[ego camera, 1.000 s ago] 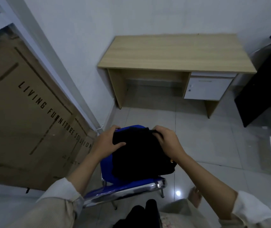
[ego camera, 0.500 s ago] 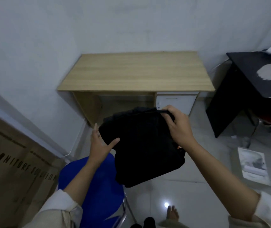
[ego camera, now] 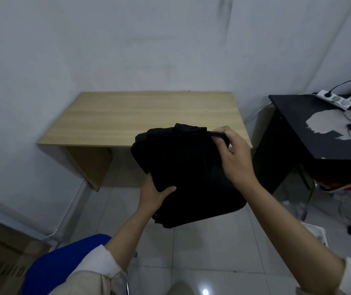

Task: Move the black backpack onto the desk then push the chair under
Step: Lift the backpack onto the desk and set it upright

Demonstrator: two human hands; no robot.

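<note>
Black backpack held above floor before desk, right hand gripping its top handle, left hand clasping its lower edge

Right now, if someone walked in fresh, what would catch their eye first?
The black backpack held in mid-air at centre, the right hand gripping its top handle and the left hand supporting its lower edge. Behind it stands a bare wooden desk against the wall. A blue chair sits at lower left.

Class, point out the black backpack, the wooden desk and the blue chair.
black backpack point(ego camera: 191, 175): head view, middle of its front panel.
wooden desk point(ego camera: 140, 116): head view, bare top surface.
blue chair point(ego camera: 63, 265): head view, seat cushion.
</note>
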